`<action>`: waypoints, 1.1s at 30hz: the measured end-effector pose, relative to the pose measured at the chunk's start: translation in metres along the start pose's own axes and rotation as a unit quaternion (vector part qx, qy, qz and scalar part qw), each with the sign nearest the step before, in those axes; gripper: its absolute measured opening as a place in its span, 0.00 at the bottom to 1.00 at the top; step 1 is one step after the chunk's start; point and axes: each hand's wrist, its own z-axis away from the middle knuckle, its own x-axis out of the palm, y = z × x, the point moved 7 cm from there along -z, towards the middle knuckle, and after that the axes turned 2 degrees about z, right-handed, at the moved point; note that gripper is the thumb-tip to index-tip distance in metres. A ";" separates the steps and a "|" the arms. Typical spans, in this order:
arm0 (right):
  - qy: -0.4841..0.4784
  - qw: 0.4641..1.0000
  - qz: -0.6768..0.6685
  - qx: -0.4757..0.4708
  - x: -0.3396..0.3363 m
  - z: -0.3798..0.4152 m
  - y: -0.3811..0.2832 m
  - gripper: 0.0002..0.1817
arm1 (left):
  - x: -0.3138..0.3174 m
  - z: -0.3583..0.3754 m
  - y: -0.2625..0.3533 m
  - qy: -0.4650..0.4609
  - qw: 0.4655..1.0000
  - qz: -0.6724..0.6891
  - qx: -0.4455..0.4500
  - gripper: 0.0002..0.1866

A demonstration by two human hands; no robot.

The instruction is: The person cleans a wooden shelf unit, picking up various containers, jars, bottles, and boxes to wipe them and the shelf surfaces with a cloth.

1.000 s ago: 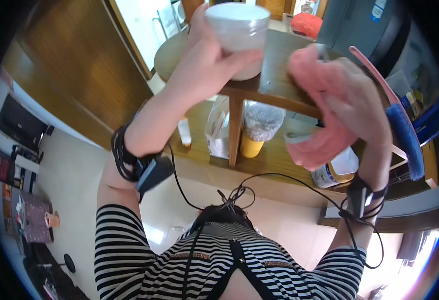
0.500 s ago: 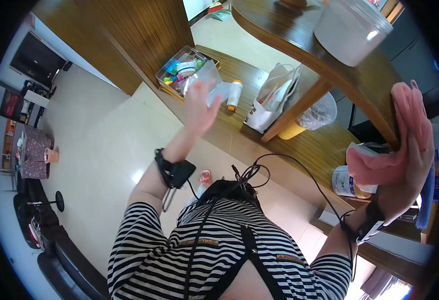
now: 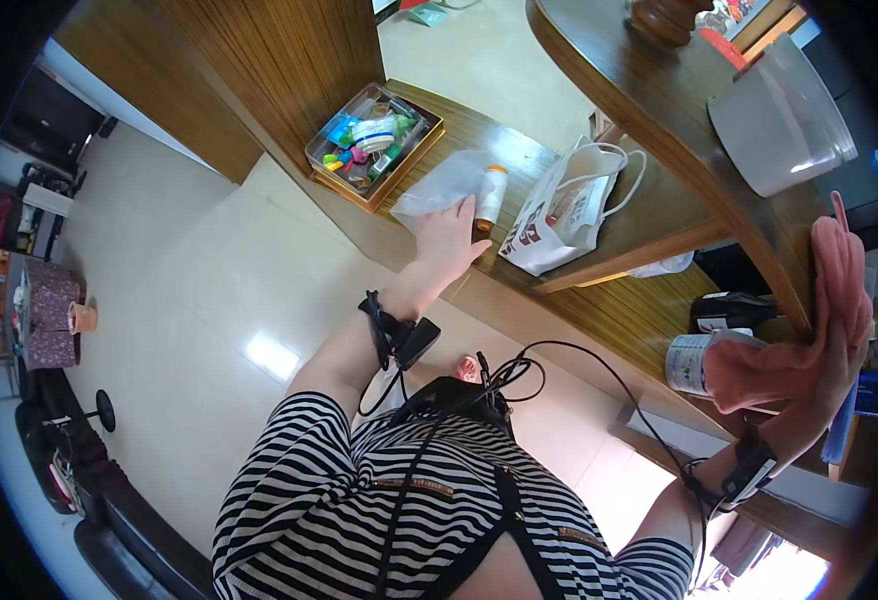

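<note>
My left hand (image 3: 446, 242) reaches down to the wooden ledge, its fingers stretched out and its thumb apart. Its fingertips lie at the lower edge of a translucent plastic bag (image 3: 441, 185); I see no clear grip on it. Just right of those fingers is a white bottle with an orange cap (image 3: 492, 195). Wrapped in my right hand (image 3: 837, 365) is a bunched pink cloth (image 3: 769, 368), which hangs by the edge of the curved wooden shelf (image 3: 649, 110). Behind the cloth stands a white labelled can (image 3: 687, 362).
A clear box of small colourful items (image 3: 367, 140) sits left on the ledge. Right of the bottle stands a white paper bag (image 3: 564, 215). A large translucent jar (image 3: 774, 120) is on the upper shelf. A dark bottle (image 3: 729, 312) lies below it. A black cable (image 3: 599, 352) trails from my waist.
My left hand has moved right and down, from beside the clear box to beside the bottle. The plastic bag has shifted right, off the box. My right hand still holds the cloth.
</note>
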 end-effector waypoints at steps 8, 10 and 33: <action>0.009 0.999 -0.026 0.047 0.001 0.002 0.003 0.27 | -0.003 -0.014 0.015 -0.061 0.996 -0.057 0.008 0.36; 0.002 0.997 -0.070 0.043 -0.002 0.002 0.008 0.28 | 0.021 -0.030 0.014 -0.083 0.995 -0.047 0.013 0.31; 0.018 0.985 -0.169 0.010 0.046 0.003 -0.083 0.35 | -0.149 -0.066 -0.146 0.248 0.961 -0.074 0.096 0.18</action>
